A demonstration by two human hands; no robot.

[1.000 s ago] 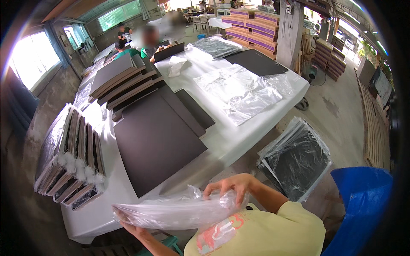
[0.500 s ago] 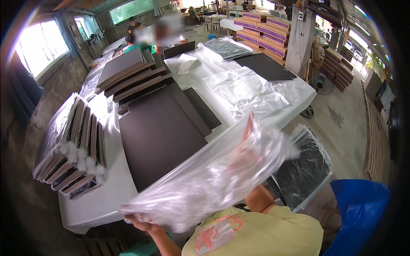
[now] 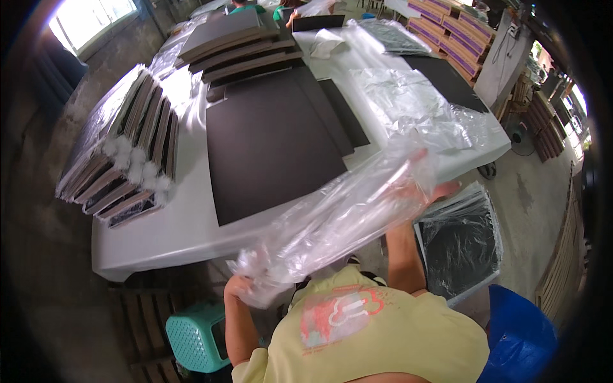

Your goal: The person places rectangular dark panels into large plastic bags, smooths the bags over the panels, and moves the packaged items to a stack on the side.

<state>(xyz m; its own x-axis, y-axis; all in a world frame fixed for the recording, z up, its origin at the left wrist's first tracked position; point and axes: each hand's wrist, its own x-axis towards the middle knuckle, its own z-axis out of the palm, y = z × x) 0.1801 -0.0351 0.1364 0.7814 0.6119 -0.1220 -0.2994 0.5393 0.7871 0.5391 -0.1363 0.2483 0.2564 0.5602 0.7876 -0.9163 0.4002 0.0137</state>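
Observation:
A clear plastic bag [image 3: 338,214] stretches slantwise between my hands, above the table's near edge. My left hand [image 3: 239,285] is closed on its lower left end. At the upper right end my right hand [image 3: 412,187] shows partly through the film. Its fingers are spread apart, one pointing up and another sticking out to the right; whether it lies inside or behind the bag I cannot tell. Just beyond the bag, a large dark board [image 3: 274,140] lies flat on the white-covered table [image 3: 159,246].
Dark boards are stacked [image 3: 223,35] farther back. Plastic-wrapped boards [image 3: 121,150] lean at the left. Loose clear film [image 3: 405,96] covers the table's right part. A wrapped dark board [image 3: 460,242] sits low at the right, near a blue sheet [image 3: 520,338]. A green stool [image 3: 195,341] stands below left.
The view has tilted down and shifted. The bag has drawn into a narrower, more bunched band. My right forearm now shows more fully, and the right hand's fingers stick out past the film.

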